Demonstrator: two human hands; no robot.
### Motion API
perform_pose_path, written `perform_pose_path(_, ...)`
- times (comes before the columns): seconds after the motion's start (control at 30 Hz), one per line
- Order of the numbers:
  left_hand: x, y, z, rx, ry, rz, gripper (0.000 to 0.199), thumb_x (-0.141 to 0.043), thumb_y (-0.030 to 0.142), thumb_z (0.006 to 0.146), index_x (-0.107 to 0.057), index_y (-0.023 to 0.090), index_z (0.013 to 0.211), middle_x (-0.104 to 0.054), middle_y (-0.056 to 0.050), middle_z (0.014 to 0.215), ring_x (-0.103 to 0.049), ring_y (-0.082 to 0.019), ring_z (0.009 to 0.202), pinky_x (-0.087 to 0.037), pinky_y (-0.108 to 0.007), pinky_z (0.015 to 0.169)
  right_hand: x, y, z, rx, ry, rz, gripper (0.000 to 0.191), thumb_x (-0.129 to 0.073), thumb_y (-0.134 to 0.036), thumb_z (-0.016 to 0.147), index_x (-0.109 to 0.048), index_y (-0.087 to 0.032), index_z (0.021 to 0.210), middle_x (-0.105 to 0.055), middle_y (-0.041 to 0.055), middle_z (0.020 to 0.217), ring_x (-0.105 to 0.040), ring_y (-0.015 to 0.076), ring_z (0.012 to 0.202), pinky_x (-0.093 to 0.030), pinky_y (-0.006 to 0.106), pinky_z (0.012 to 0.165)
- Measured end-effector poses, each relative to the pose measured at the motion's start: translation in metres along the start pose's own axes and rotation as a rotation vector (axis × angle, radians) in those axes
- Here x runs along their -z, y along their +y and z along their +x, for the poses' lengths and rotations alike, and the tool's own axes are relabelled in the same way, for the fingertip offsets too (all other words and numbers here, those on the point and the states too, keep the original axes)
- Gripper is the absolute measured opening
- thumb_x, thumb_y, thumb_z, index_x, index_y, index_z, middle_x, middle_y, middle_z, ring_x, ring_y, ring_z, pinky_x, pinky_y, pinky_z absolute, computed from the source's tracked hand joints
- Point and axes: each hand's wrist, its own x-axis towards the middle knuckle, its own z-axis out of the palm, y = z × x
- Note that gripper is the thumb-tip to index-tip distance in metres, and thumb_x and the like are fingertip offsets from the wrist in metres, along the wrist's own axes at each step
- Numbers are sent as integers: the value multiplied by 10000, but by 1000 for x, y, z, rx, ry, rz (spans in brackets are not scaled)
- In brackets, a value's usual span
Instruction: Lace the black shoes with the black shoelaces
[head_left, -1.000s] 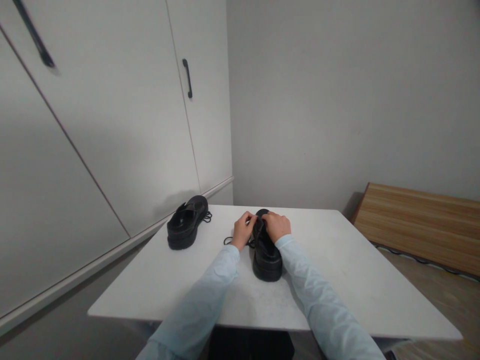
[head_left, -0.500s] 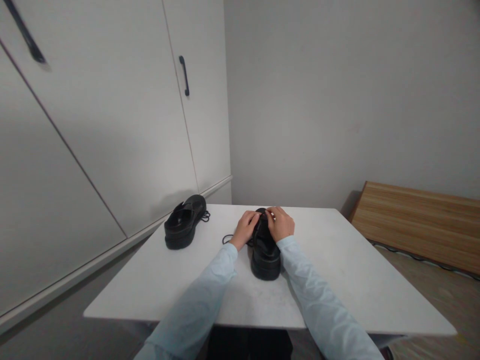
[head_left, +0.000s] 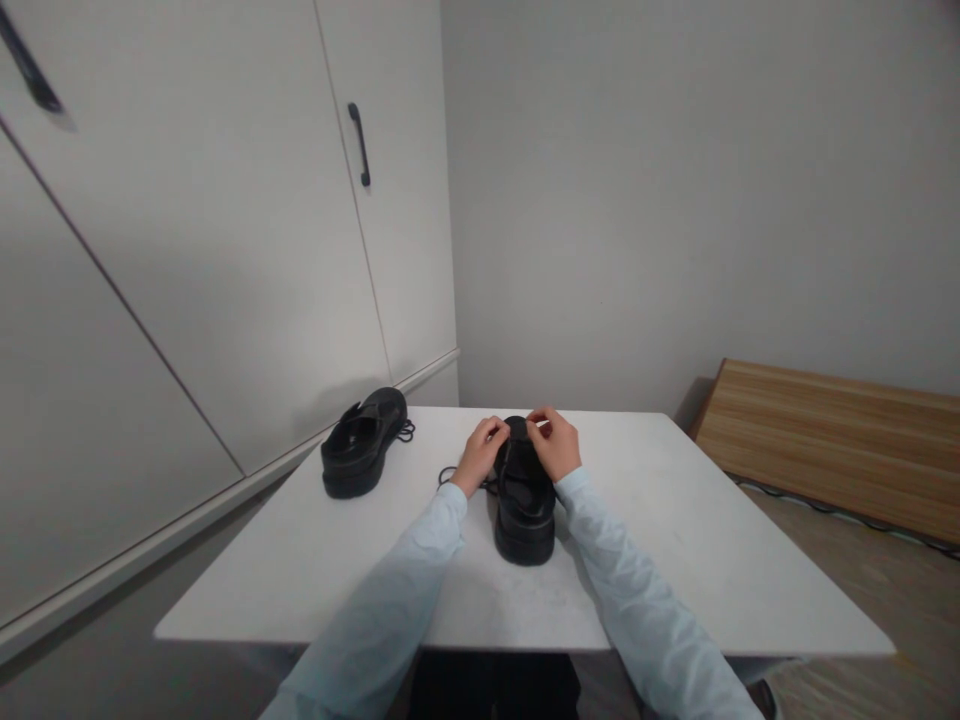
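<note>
A black lace-up shoe [head_left: 525,535] stands on the white table with its heel toward me and its toe pointing away. At the left of its upper front is my left hand [head_left: 481,450], thumb and fingers pinched together. My right hand [head_left: 553,442] pinches at the right of the same part, near the lace holes. What lies between the fingertips of either hand is too small to make out. A loop of black shoelace [head_left: 448,476] lies on the table beside my left wrist.
A second black shoe [head_left: 364,445] with its lace rests at the table's left edge. The white table [head_left: 675,560] meets a grey wall [head_left: 600,200] behind and white cabinets [head_left: 187,250] at left. A wooden board [head_left: 832,440] leans at right.
My hands have moved slightly apart at the front of the shoe, baring more of its toe. The whole view has shifted a little.
</note>
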Motion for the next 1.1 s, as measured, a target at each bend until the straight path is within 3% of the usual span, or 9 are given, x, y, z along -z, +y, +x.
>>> perform_pose_path(0.13,3,3,0,17,-43,-40,215,-472,315,818,-528,161,679,-548,5,692,-522,-131,733,-413,-226,722,0,12,6,-87,-21,121,108,-509,-244,692,-583,-176,729,-650,32,770,-592,148,670,-457,252,618)
perform_pose_path(0.37,6,2,0,21,-97,-98,226,-516,340,799,-612,140,756,-642,-33,783,-593,-151,782,-447,-247,763,-3,30,8,-181,-130,29,153,-622,-290,635,-620,-172,733,-626,21,727,-593,169,735,-476,306,701)
perform_pose_path(0.47,8,2,-1,-8,-122,-104,250,-514,352,814,-635,133,806,-666,-53,826,-614,-158,804,-457,-258,788,-1,32,9,-264,-143,27,135,-610,-243,636,-634,-174,749,-603,12,730,-588,156,706,-498,292,654)
perform_pose_path(0.7,7,9,-2,-158,-186,252,222,-531,316,825,-700,172,839,-691,-50,870,-603,-165,853,-437,-265,815,9,34,13,-528,-220,357,100,-595,-117,634,-599,-161,724,-558,-9,641,-561,109,582,-495,206,466)
perform_pose_path(0.83,2,9,-3,-198,-210,424,185,-545,278,819,-712,207,858,-687,-30,819,-577,-170,845,-431,-272,789,14,33,15,-564,-250,424,99,-556,-72,659,-578,-156,706,-547,-18,601,-556,99,541,-505,218,456)
perform_pose_path(1.1,-1,14,-6,-149,-166,433,203,-551,336,824,-710,231,894,-710,-4,876,-592,-161,853,-429,-266,795,24,35,14,-640,-295,587,137,-543,-39,644,-591,-161,682,-574,-25,592,-554,90,523,-518,242,509)
